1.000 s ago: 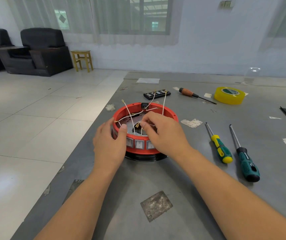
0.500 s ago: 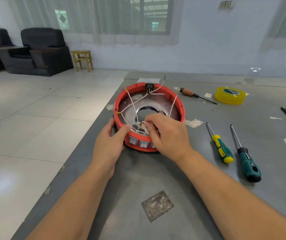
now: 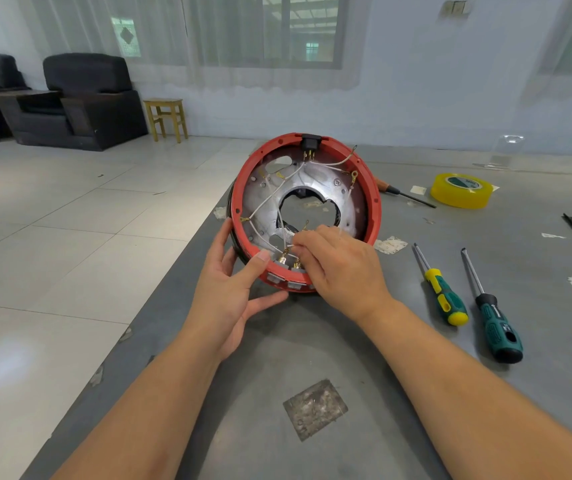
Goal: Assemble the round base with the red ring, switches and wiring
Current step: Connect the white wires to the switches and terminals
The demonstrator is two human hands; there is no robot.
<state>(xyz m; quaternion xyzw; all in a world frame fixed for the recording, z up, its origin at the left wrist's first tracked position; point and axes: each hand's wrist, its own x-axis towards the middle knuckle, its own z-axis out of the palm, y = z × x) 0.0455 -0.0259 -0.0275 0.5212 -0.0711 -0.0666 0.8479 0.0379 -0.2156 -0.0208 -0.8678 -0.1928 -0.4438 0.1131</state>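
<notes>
The round base with the red ring (image 3: 374, 188) stands tilted up on its near edge, its open inside facing me. Inside is a silver metal plate (image 3: 264, 199) with a central hole, and white wires (image 3: 267, 195) with brass terminals run across it. A black socket (image 3: 310, 142) sits at the top of the ring. Grey switches (image 3: 283, 280) line the lower outer wall. My left hand (image 3: 229, 292) holds the lower left rim, thumb on the ring's edge. My right hand (image 3: 340, 268) pinches a white wire at the brass switch terminals (image 3: 283, 259).
Two screwdrivers, one with a yellow-green handle (image 3: 445, 301) and one with a dark green handle (image 3: 497, 332), lie to the right on the grey table (image 3: 312, 358). A yellow tape roll (image 3: 461, 190) and a brown-handled screwdriver (image 3: 386, 187) lie behind. The table's left edge drops to a tiled floor.
The base has been tipped up from lying flat to standing steeply on its near edge, inside towards me. Both hands stayed at the lower rim and the switch terminals.
</notes>
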